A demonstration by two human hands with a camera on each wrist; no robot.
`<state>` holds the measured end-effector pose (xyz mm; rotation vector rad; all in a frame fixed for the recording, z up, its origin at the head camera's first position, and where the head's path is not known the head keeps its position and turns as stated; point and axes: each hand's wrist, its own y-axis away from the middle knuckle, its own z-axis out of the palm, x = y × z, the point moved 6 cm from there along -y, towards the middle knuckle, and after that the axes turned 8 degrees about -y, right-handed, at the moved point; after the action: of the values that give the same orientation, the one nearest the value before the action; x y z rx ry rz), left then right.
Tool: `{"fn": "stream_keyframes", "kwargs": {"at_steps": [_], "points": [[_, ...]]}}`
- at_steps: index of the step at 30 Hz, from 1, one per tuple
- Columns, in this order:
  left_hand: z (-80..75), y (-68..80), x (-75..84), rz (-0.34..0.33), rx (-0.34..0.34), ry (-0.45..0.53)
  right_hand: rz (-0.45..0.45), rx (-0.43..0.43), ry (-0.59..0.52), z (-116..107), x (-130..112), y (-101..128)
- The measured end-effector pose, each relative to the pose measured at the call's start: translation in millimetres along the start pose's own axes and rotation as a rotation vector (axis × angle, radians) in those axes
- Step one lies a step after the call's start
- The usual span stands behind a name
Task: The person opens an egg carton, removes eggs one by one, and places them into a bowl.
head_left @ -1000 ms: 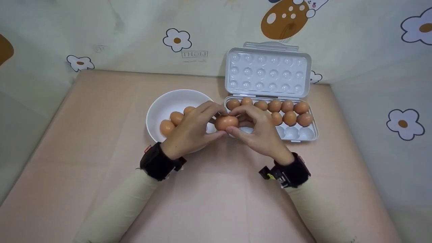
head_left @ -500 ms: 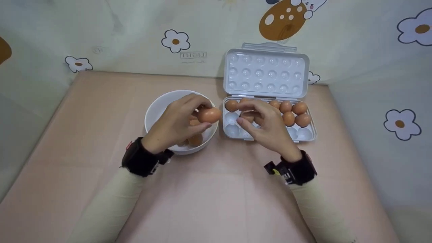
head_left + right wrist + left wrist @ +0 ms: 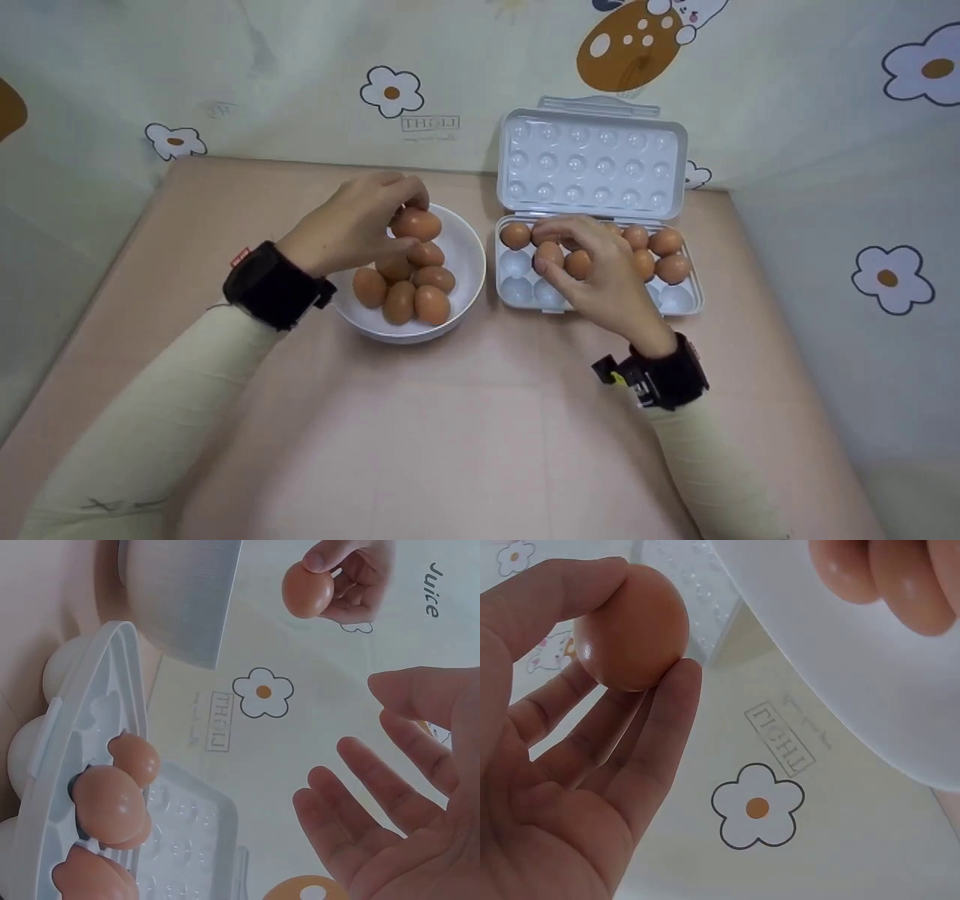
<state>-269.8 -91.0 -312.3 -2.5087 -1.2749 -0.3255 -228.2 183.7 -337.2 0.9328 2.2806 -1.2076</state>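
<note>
My left hand (image 3: 349, 225) pinches a brown egg (image 3: 417, 225) between thumb and fingers, over the far part of the white bowl (image 3: 471, 277). The left wrist view shows that egg (image 3: 634, 628) at the fingertips, lifted off the other eggs. Several more eggs (image 3: 433, 305) lie together in the bowl. My right hand (image 3: 600, 277) hovers over the egg tray (image 3: 517, 292), and the right wrist view shows its fingers (image 3: 390, 787) spread and relaxed with nothing between them. Eggs fill much of the tray's two far rows; the hand hides some of them.
The tray's lid (image 3: 592, 161) stands raised behind it, close to the patterned backdrop (image 3: 300, 75). Bowl and tray sit side by side on the pink-covered table (image 3: 465, 450), with a narrow gap between them. Bare cups (image 3: 516, 262) show at the tray's left and near side.
Both hands were together at one egg. My right hand has let go and moved right over the tray; my left hand has carried the egg left and back over the bowl.
</note>
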Motion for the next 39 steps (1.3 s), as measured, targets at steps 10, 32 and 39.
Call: {"fn": "stream_keyframes", "kwargs": {"at_steps": [10, 32, 39], "points": [[11.8, -17.1, -25.4, -0.047, -0.178, -0.169, -0.005, -0.003, 0.017, 0.2, 4.7, -0.1], [39.6, -24.4, -40.2, -0.092, -0.283, -0.291, 0.003, -0.018, 0.043, 1.8, 11.7, -0.3], [47.2, -28.5, -44.2, -0.114, -0.291, -0.338, -0.009, -0.026, 0.073, 1.3, 11.9, 0.0]]}}
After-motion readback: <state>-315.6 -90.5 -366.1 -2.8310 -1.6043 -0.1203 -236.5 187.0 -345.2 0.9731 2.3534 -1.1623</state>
